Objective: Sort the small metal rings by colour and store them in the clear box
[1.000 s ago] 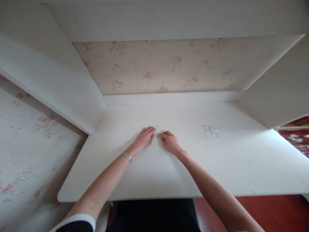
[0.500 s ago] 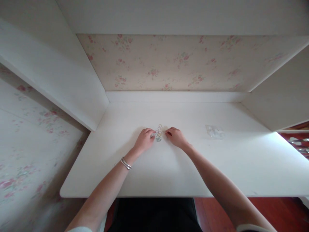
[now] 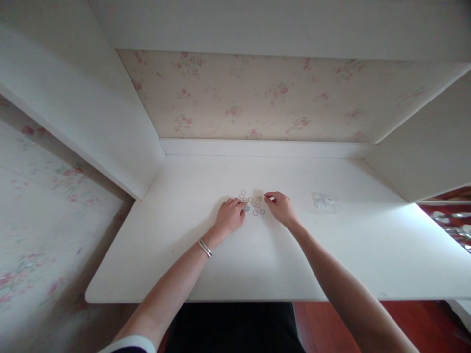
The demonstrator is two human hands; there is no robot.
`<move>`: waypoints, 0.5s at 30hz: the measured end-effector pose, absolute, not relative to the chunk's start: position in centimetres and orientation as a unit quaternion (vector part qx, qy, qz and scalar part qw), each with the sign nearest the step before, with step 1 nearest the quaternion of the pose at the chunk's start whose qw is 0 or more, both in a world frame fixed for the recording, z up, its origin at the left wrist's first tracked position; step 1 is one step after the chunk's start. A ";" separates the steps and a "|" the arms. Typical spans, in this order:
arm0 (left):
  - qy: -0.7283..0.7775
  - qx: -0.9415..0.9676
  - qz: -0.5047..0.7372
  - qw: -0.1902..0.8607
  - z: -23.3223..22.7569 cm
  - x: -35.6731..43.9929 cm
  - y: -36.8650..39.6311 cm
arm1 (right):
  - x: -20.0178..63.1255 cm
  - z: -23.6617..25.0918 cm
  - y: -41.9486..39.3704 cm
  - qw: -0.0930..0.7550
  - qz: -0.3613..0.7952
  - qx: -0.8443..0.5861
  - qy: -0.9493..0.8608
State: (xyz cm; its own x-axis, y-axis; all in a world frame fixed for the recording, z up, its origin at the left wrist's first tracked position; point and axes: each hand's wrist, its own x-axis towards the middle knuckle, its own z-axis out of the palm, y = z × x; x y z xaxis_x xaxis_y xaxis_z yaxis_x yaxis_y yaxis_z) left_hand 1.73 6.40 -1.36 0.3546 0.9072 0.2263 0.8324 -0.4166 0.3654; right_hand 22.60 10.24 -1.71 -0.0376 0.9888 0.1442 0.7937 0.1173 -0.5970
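Observation:
Several tiny coloured rings (image 3: 253,203) lie scattered on the white desk (image 3: 257,255), between my two hands. My left hand (image 3: 231,216), with a silver bracelet on its wrist, rests palm down, its fingertips touching the left side of the rings. To the right of the rings, my right hand (image 3: 281,207) has its thumb and forefinger pinched together; something very small may be between them, but I cannot make it out.
A small clear plastic bag (image 3: 324,201) lies on the desk to the right of my hands. White side panels and a flowered back wall (image 3: 257,98) enclose the desk. Red floor shows at the lower right.
The rings were bunched in a tight cluster between my hands; now they are spread out over the desk. Both hands shifted slightly to the right and moved apart.

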 end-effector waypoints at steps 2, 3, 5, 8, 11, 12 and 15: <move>0.538 0.813 0.200 0.094 -1.4 2.1 6.6 | 22.3 -2.0 9.1 0.246 0.168 -0.608 -0.736; 0.542 0.811 0.199 0.093 -1.4 2.3 6.8 | 22.1 -2.2 8.6 0.225 0.160 -0.595 -0.755; 0.549 0.807 0.198 0.092 -1.5 2.6 7.1 | 21.7 -2.6 8.0 0.185 0.144 -0.578 -0.782; 0.549 0.807 0.199 0.092 -1.8 2.8 7.5 | 21.1 -2.9 8.1 0.160 0.132 -0.574 -0.792; 0.548 0.809 0.192 0.095 -2.0 2.8 7.8 | 20.6 -3.1 9.1 0.179 0.137 -0.579 -0.783; 0.548 0.809 0.188 0.097 -2.1 2.9 7.9 | 20.5 -3.1 9.6 0.192 0.140 -0.582 -0.778; 0.550 0.807 0.184 0.107 -2.1 2.9 8.2 | 20.4 -3.2 10.5 0.237 0.151 -0.594 -0.754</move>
State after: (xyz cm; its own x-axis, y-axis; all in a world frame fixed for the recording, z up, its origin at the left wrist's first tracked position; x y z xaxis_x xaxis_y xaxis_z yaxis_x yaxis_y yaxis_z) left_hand 2.86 8.17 -2.15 0.3265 0.9281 0.1788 0.8492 -0.3711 0.3756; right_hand 20.35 10.53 -3.25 -0.1815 0.9670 0.1787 0.8241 0.2488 -0.5090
